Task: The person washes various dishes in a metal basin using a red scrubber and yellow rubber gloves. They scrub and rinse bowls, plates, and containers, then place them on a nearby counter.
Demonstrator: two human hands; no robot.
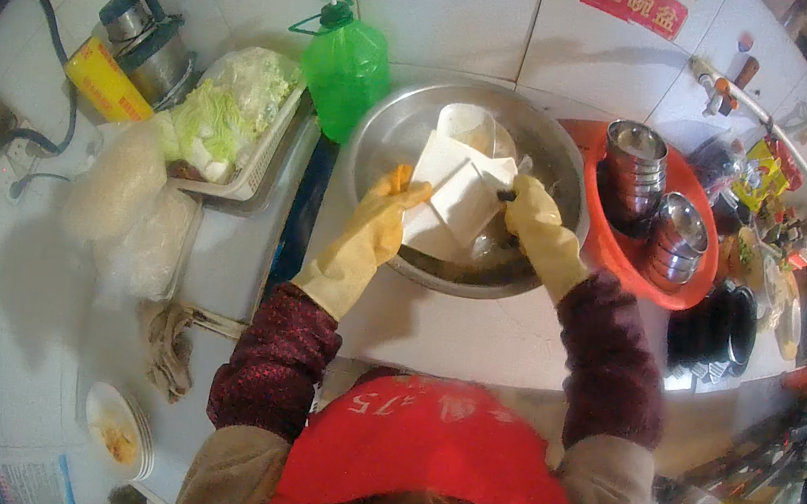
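Observation:
Before me stands a large round stainless steel basin (382, 121) with murky water in its lower part. My left hand (379, 207), in a yellow rubber glove, grips the left edge of a white rectangular dish (432, 169) tilted over the basin. A smaller flat white square piece (466, 203) shows against it; whether it is separate I cannot tell. My right hand (538, 212), gloved alike, is at the dish's right side, its fingers curled around a small dark thing (507, 195) too unclear to name. Behind the dish a white bowl (464, 123) rests in the basin.
A red plastic tub (698, 284) holding stacked metal bowls (637, 167) adjoins the basin's right side. On the left are a green plastic jug (347, 67) and a basket (262, 174) of leafy cabbage (215, 123). Stacked plates (116, 436) lie lower left; a wall tap (721, 94) is upper right.

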